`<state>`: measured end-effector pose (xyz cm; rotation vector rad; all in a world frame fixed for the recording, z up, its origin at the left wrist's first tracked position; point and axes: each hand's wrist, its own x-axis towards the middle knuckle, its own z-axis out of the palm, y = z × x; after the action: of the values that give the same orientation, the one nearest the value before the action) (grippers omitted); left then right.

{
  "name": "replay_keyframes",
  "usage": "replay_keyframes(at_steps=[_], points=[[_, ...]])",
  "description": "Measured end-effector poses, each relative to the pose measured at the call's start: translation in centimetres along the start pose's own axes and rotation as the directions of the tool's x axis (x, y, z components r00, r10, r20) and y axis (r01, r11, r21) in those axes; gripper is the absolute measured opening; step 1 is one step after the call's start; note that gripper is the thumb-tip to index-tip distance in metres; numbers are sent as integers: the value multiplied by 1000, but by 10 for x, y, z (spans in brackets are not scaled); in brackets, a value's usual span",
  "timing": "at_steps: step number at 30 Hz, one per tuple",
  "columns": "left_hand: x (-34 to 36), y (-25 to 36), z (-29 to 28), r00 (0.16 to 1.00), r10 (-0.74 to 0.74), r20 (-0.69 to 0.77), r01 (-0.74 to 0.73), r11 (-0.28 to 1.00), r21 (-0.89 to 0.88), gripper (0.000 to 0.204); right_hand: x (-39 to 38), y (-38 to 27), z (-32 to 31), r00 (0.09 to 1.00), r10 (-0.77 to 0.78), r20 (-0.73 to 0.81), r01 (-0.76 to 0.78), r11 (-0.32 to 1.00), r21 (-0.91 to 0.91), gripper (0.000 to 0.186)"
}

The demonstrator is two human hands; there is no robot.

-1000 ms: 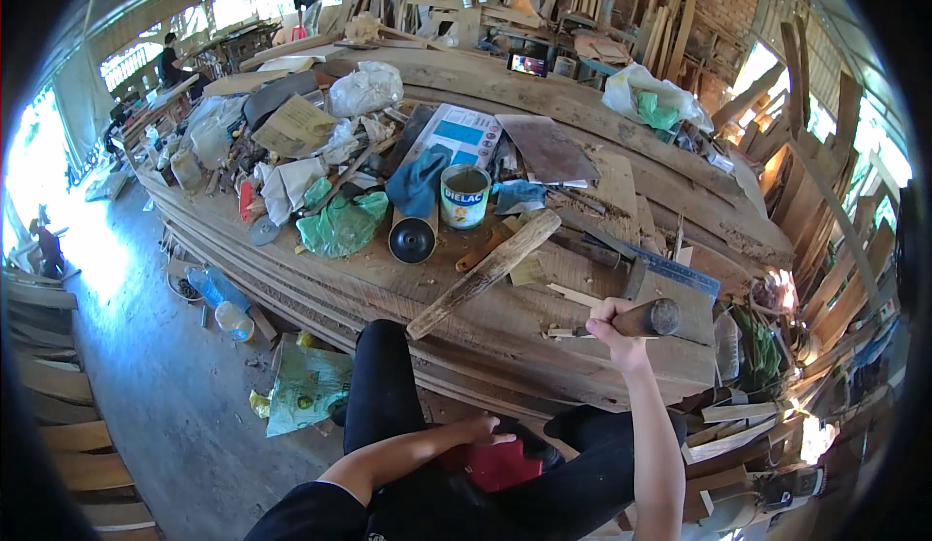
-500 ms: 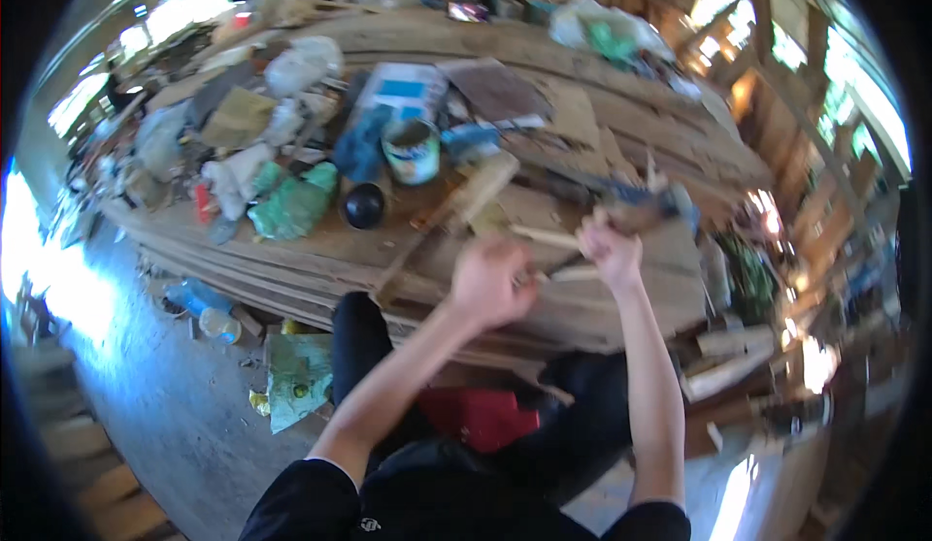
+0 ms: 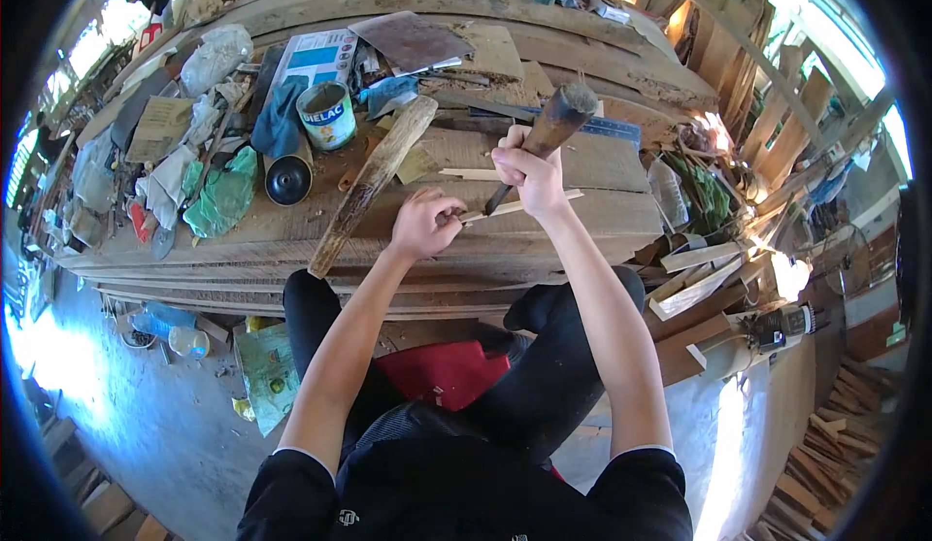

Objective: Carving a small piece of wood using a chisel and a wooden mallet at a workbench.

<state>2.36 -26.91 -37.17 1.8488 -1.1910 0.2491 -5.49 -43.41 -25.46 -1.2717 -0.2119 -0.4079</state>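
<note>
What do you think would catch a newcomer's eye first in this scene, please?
Probably the right hand near the middle, gripping a thick-handled chisel, its blade pointing down at a thin wooden strip that the left hand holds by its left end. Left of both hands, a rough wooden stick slants across the stacked boards; further left are an open tin can and a crumpled green plastic bag.

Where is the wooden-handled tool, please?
The tool is in the right hand, right of centre in the head view, its tip by a wood strip.
</note>
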Motion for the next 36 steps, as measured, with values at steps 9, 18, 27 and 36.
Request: replay_keyframes(at_steps=[9, 18, 27, 36], points=[[1, 0, 1, 1000, 8, -11, -7, 999, 52, 14, -5, -3, 4, 996, 25, 88, -30, 999, 45, 26], [1, 0, 4, 999, -43, 17, 42, 998, 55, 11, 3, 11, 4, 1000, 22, 10, -22, 999, 24, 24], [2, 1, 3, 999, -51, 11, 50, 997, 56, 10, 5, 6, -26, 997, -72, 8, 65, 935, 349, 30], [4, 1, 8, 999, -18, 32, 15, 995, 99, 11, 14, 12, -24, 956, -114, -269, 156, 978, 141, 29]])
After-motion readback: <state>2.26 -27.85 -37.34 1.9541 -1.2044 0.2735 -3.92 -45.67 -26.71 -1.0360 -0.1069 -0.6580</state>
